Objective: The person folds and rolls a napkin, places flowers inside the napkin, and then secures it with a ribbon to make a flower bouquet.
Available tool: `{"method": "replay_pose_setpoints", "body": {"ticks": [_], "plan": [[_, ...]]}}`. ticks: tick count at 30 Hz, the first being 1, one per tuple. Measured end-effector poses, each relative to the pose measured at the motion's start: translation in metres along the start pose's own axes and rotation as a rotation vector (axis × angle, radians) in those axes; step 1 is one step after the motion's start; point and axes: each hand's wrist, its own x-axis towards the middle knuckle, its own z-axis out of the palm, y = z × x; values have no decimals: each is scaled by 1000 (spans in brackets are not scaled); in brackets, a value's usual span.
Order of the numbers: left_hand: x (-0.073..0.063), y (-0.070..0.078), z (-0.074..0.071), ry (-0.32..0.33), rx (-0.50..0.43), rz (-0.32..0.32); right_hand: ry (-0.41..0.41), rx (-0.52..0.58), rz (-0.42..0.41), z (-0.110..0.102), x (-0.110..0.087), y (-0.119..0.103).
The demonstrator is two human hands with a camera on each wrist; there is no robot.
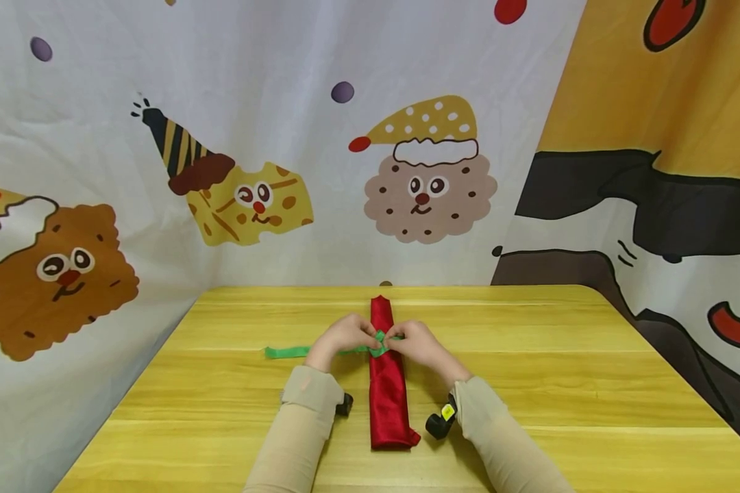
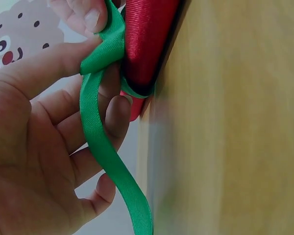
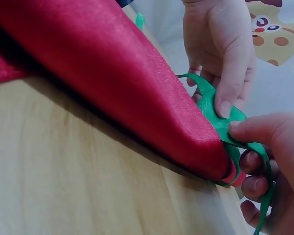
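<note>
A long, flat bundle of red satin cloth [image 1: 388, 404] lies lengthwise on the table, and a green ribbon [image 1: 286, 352] passes around it towards its far end. Over the bundle, my left hand [image 1: 348, 334] pinches the ribbon between thumb and fingers. My right hand [image 1: 418, 344] pinches the ribbon from the other side, its fingertips close to the left ones. In the left wrist view, the ribbon [image 2: 112, 164] forms a folded loop at the fingertips, and a tail hangs past the left palm. Another tail [image 3: 267, 196] runs down by the right fingers.
The bundle rests on a light wooden table [image 1: 222, 411]. Behind the table hangs a white cloth backdrop [image 1: 321, 41] with cartoon prints. Small black cameras sit at the left wrist [image 1: 344, 405] and the right wrist [image 1: 438, 424], beside the bundle.
</note>
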Motion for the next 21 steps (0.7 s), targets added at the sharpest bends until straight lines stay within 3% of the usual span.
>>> {"method": "replay_pose_setpoints", "body": {"ticks": [14, 21], "plan": [[1, -2, -1, 36, 39, 6, -113, 32, -5, -18, -3, 11], [0, -2, 0, 30, -14, -3, -92, 42, 5, -21, -3, 12]]}}
